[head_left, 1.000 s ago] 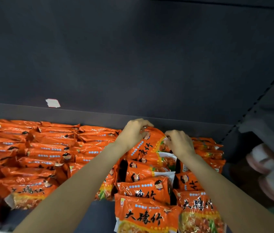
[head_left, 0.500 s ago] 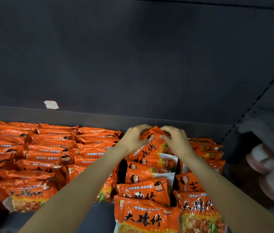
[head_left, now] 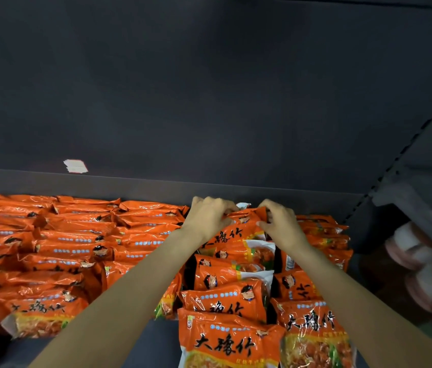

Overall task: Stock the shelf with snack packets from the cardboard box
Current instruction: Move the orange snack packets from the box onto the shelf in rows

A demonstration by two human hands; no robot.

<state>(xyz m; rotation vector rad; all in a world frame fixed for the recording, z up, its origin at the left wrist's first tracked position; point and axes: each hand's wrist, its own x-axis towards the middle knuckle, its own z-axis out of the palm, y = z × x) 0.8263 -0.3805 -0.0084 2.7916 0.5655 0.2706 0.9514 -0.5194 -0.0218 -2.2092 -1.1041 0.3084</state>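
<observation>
Shelving (head_left: pixel 209 185) is filling most of the view, its dark back panel rising above a deck crowded with orange snack packets. Rows of flat-lying packets (head_left: pixel 82 235) are spreading out toward nine o'clock, while a column of upright, overlapping packets (head_left: pixel 226 296) is running from six o'clock up to the centre, with a second column (head_left: pixel 313 322) just beside it toward four o'clock. Pale wrapped goods (head_left: pixel 416 264) are sitting at three o'clock on a neighbouring shelf. No cardboard box is showing anywhere in view.

Compared with a second ago, both hands are sitting further back and closer together: the rearmost packet (head_left: pixel 233 235), which was leaning forward between them, is now being stood up against the back of its column, at about twelve o'clock from the column's front. The left hand (head_left: pixel 208 217) is curling its fingers over the packet's top left corner; the right hand (head_left: pixel 279 224) is pinching the top right edge, so each is holding that same packet in a narrow grip.

By my judgement, this packet is nearly placed, and letting go is coming next. A small white label (head_left: pixel 75 166) is clinging to the panel at ten o'clock.
</observation>
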